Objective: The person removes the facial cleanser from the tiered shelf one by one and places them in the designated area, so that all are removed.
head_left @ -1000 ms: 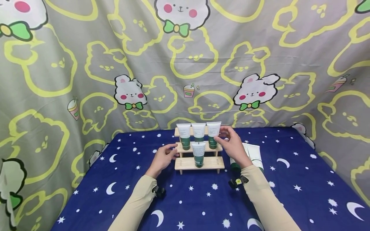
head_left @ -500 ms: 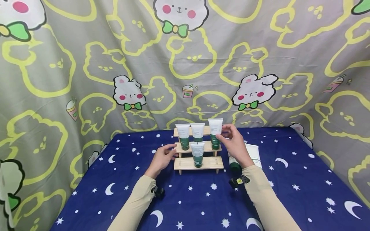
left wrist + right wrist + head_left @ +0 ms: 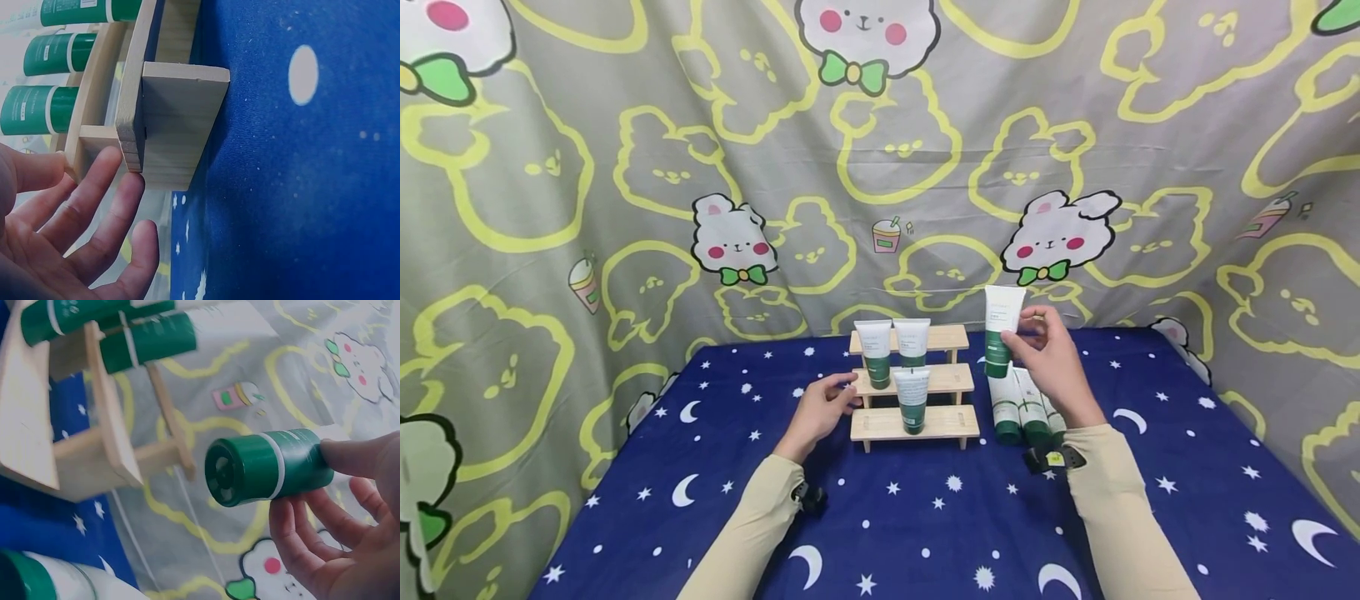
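A white-and-green squeeze tube (image 3: pixel 1003 321) is pinched between the thumb and fingers of my right hand (image 3: pixel 1051 354), raised right of the wooden tiered stand (image 3: pixel 951 421). In the right wrist view the held tube's green cap (image 3: pixel 228 472) faces the camera. My left hand (image 3: pixel 823 412) holds the stand's left end, thumb and fingertips at the middle tier's edge in the left wrist view. On that tier two tubes, a left one (image 3: pixel 874 354) and one beside it (image 3: pixel 912 340), stand cap down. Another tube (image 3: pixel 913 400) stands on the bottom tier.
Several larger white-and-green tubes (image 3: pixel 1030 408) lie side by side right of the stand, below my right hand and partly covered by it. A dark blue star-and-moon cloth (image 3: pixel 925 517) covers the table. A patterned grey curtain (image 3: pixel 820 150) hangs behind.
My right hand has lifted the rightmost tube off the middle tier and carried it up and to the right. The left hand stays at the stand's left end.
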`<state>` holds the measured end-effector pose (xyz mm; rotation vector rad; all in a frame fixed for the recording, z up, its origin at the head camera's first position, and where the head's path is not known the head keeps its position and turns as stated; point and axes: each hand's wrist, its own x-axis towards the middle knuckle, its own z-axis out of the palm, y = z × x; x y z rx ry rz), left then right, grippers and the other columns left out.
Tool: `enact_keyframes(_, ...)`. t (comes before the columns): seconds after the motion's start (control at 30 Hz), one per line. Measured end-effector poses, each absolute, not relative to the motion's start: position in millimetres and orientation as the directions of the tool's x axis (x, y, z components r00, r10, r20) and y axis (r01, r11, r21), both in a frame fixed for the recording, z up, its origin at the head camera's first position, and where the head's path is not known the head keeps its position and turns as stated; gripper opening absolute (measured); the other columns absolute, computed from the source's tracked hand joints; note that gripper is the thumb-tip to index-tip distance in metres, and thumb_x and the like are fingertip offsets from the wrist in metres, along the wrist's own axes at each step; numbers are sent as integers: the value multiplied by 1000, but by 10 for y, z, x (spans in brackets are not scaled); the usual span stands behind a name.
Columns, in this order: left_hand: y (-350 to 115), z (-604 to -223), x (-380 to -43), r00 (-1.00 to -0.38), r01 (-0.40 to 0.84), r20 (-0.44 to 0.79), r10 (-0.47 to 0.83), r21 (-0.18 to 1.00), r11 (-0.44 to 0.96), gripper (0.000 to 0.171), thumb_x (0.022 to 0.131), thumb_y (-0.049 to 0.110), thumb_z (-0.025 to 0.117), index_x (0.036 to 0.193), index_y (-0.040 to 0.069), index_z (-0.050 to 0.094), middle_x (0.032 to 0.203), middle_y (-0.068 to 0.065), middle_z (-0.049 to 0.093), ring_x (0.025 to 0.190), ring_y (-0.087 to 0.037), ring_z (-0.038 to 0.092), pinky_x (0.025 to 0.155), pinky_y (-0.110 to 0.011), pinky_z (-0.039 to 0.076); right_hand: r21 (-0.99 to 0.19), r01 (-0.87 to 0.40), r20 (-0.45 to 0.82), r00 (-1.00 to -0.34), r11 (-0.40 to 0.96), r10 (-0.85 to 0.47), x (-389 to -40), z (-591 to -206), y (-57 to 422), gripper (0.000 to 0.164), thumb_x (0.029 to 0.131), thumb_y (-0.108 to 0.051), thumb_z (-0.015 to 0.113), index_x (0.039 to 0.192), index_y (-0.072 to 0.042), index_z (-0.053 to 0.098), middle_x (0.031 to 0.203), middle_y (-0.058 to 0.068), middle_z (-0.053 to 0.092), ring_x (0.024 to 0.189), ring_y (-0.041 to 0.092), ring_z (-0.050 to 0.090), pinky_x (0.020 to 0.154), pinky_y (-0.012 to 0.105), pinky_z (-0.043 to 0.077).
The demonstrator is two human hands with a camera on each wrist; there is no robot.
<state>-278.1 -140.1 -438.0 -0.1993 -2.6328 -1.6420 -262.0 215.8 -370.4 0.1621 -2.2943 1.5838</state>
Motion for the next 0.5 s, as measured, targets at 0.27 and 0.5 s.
enact_keyframes(0.27, -1399, -4379, -2787, -990, 136, 106, 92, 892, 430, 33, 104, 15, 61, 136, 6, 66, 94, -18, 77, 80, -24, 74, 88, -51, 58, -909, -254, 312, -940, 330, 136, -2546, -3652, 2484, 47, 102, -19, 65, 135, -1, 39, 124, 18, 59, 87, -2, 62, 73, 23, 57)
enact_keyframes(0.5, -1401, -4389, -2785, -991, 131, 102, 89, 889, 440, 33, 104, 15, 61, 136, 7, 66, 94, -17, 77, 80, -24, 74, 88, -48, 58, -910, -191, 267, -949, 368, 166, -2511, -3690, 2755, 46, 103, -23, 63, 136, -3, 39, 122, 14, 58, 88, 2, 61, 73, 26, 59)
